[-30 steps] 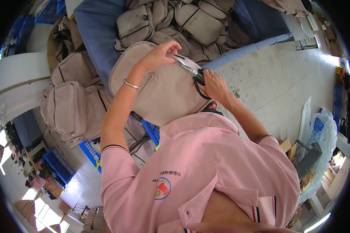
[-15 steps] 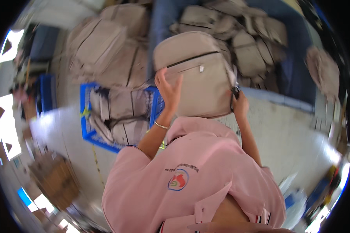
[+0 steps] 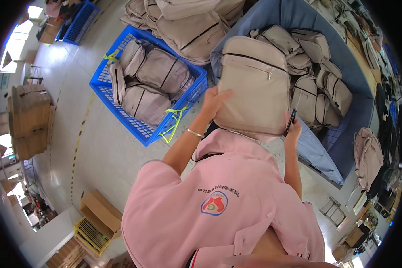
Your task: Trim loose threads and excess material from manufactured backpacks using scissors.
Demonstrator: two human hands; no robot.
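A beige backpack [image 3: 250,100] with a dark zipper line across its upper part is held up in front of my chest. My left hand [image 3: 215,103] grips its lower left edge, thumb lying on the front panel and the other fingers hidden behind. At the lower right edge, my right hand [image 3: 293,132] is closed around the black handles of a pair of scissors [image 3: 292,119], their thin blades pointing away from me. That hand also rests against the bag's side; how firmly it holds the bag I cannot tell. A small zipper pull [image 3: 269,76] hangs near the upper right.
On the left stands a blue plastic basket [image 3: 103,89] with several beige bags inside. Beyond it lies a pile of similar bags [image 3: 187,33]. A large blue-grey fabric bin [image 3: 366,111] at the right holds more. Another bag [image 3: 367,156] hangs at far right; an open carton [image 3: 102,212] is lower left.
My view has turned, so the basket and bin appear rotated. My left hand, earlier with fingers spread over the front, now grips the backpack's left edge. The scissors stay in my right hand.
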